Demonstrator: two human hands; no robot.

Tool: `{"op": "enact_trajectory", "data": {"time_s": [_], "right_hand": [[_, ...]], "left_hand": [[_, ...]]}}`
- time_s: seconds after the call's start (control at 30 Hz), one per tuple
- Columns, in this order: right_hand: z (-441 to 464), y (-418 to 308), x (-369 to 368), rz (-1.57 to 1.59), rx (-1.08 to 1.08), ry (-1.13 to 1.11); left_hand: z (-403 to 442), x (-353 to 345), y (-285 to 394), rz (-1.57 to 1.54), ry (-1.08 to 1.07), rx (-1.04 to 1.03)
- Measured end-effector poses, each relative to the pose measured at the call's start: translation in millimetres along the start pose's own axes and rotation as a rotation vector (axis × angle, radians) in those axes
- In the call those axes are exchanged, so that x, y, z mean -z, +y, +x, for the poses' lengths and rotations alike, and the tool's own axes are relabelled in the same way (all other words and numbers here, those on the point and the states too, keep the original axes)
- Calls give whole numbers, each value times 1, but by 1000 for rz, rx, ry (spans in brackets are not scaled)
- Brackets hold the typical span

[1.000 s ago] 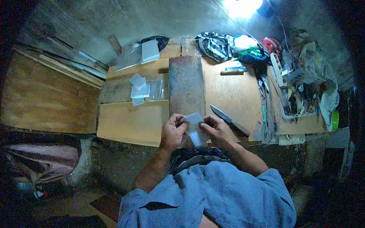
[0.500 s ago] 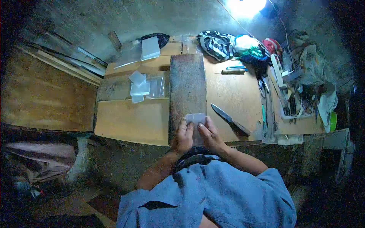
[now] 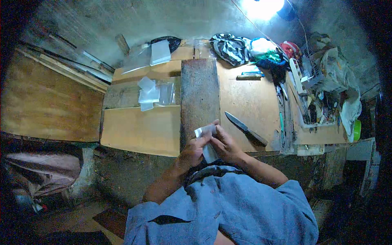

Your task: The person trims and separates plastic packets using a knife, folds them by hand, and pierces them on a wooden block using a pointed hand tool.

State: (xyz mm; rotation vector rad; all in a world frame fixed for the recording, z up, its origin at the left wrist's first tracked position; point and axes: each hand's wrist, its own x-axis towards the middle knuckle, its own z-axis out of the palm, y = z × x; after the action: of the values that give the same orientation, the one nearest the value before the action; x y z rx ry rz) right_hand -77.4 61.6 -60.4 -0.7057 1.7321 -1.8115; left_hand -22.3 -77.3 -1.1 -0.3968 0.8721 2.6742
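Both hands meet above the near end of a dark wooden board (image 3: 199, 90). Between them is a small translucent plastic packet (image 3: 210, 154), tilted and partly covered by the fingers. My left hand (image 3: 193, 150) is closed on its left side. On the other side my right hand (image 3: 224, 143) pinches it, with fingers near the upper edge. To the right of my right hand lies a knife (image 3: 246, 128) with a dark handle, its blade pointing away from me. Whether anything is inside the packet cannot be made out.
Left of the board lie white translucent pieces (image 3: 149, 96) and a clear plastic bag (image 3: 167, 93). A white stack (image 3: 160, 52) sits at the back. Tools with a blue cutter (image 3: 253, 73) lie right, near a cluttered basket (image 3: 320, 122) and bundled bags (image 3: 230, 49).
The packet has gone from nearly flat and facing me to tilted and turned. My right fingers have moved up over its top edge, and my left hand has shifted slightly down and left.
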Motion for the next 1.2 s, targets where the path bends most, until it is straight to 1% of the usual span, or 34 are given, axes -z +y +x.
{"op": "enact_trajectory", "data": {"time_s": [0.07,0.1,0.13,0.17,0.27,0.37,0.4,0.47,0.5,0.53,0.57,0.63,0.7,0.77,0.83,0.87,0.9,0.93,0.97,1.03,1.1,1.13,1.17,1.2], "right_hand": [[1,-23,-2,77,-41,-19],[-1,-30,0,75,-42,-19],[-3,-37,2,37,-106,-41],[-4,-39,4,-1,-171,-63],[-9,-18,7,46,-143,-61],[-6,-47,7,105,-208,-31],[-5,-51,9,106,-209,-31],[-3,-55,12,63,-123,7],[-1,-53,9,134,-103,46],[-2,-53,9,133,-102,46],[-3,-53,8,169,-136,85],[-3,-52,9,204,-170,125],[-4,-49,14,214,-251,131],[-3,-48,15,156,-230,121],[-3,-47,14,98,-211,110],[-2,-46,11,165,-156,144],[-2,-44,10,232,-100,178],[-2,-39,11,232,-101,178],[-4,-33,13,281,-82,148],[-5,-38,14,330,-64,118],[-8,-50,14,369,-188,99],[-8,-49,13,368,-186,98],[-8,-46,11,348,-118,101],[-9,-44,10,328,-51,105]], "left_hand": [[1,-2,-1,-59,-1,29],[3,-3,-2,-30,11,-23],[4,-2,-3,0,23,-75],[5,0,-3,0,23,-75],[6,4,-2,6,1,-115],[1,1,1,50,-32,-84],[0,2,0,109,-29,-65],[-2,1,-3,169,-28,-44],[-2,-1,-5,204,28,-87],[-3,-2,-6,238,85,-131],[-4,1,-7,237,85,-132],[-4,16,-8,570,109,-275],[-4,27,-11,548,145,-284],[-5,31,-14,527,183,-295],[-9,22,-11,608,219,-336],[-9,19,-11,606,219,-335],[-8,15,-11,595,230,-380],[-7,14,-11,585,240,-425],[-8,16,-12,584,240,-423],[-10,21,-14,485,247,-439],[-14,19,-13,446,226,-444],[-16,16,-11,408,204,-449],[-17,14,-10,409,204,-450],[-18,12,-8,428,248,-422]]}}
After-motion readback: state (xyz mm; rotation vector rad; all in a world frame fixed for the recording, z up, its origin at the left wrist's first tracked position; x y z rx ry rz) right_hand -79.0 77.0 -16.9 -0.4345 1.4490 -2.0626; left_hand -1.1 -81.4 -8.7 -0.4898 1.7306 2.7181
